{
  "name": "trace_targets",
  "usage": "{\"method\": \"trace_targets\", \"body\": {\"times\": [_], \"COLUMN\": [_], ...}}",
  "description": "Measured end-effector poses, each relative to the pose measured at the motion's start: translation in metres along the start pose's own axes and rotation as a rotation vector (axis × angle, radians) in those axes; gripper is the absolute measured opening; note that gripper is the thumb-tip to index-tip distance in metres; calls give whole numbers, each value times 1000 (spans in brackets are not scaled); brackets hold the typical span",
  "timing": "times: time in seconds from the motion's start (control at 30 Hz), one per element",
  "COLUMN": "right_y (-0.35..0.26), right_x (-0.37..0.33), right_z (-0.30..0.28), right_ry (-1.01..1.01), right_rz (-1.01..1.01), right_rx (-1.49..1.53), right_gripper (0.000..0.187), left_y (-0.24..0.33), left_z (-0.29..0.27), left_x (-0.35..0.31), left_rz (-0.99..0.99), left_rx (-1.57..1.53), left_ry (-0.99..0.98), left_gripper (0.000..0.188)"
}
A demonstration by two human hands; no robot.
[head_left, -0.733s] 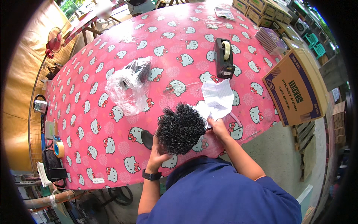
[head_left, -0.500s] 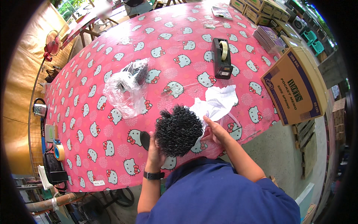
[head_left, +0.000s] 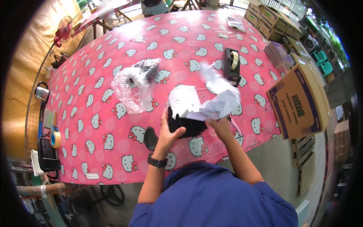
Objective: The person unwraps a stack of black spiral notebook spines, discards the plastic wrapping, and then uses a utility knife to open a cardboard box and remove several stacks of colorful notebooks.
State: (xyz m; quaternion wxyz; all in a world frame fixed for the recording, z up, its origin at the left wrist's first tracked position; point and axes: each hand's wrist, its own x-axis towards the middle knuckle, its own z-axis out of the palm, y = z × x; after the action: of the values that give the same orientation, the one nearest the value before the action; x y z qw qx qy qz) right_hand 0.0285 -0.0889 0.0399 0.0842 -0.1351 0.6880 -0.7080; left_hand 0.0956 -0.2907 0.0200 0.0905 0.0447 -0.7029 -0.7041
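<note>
A fuzzy, curly black pouch-like thing (head_left: 191,128) is in front of me near the table's edge, with white paper at its top. My left hand (head_left: 168,134) grips its left side, thumb across the near face. Crumpled white paper (head_left: 223,99) fans out to the upper right, its far end blurred. My right hand (head_left: 220,126) is closed on the lower part of this paper, beside the pouch. Another white bunch (head_left: 184,99) sits over the pouch's top, hiding its opening. Left of my left hand lies a dark curved piece (head_left: 151,139). Near my right hand is a thin pink strip (head_left: 237,127).
Clear plastic wrapping (head_left: 134,89) around something dark lies left of centre on the pink patterned tablecloth (head_left: 113,130). A black tape dispenser (head_left: 231,66) stands behind the paper. A cardboard carton (head_left: 297,102) is at the right; tape rolls and a black bag (head_left: 49,160) are at the left.
The pouch has turned so its curly face no longer faces up. My right hand has lifted and spread the white paper up and away. The view has shifted slightly.
</note>
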Motion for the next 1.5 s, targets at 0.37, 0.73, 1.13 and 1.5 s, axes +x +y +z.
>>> {"method": "trace_targets", "body": {"times": [0.37,0.73,1.13,1.5], "right_y": [-31,-24,25,-22], "right_x": [70,115,201,71], "right_z": [5,20,46,-21], "right_ry": [-292,-476,-206,-337], "right_rz": [26,269,130,54], "right_rx": [-228,74,-249,-236], "right_gripper": [40,43,39,65], "left_y": [17,-6,-28,-38], "left_z": [-3,-13,31,67], "left_x": [27,26,34,22], "left_rz": [-267,-308,-217,-419], "left_rx": [-145,-871,-112,-843], "left_ry": [-143,-47,219,-126], "left_gripper": [124,109,127,77]}}
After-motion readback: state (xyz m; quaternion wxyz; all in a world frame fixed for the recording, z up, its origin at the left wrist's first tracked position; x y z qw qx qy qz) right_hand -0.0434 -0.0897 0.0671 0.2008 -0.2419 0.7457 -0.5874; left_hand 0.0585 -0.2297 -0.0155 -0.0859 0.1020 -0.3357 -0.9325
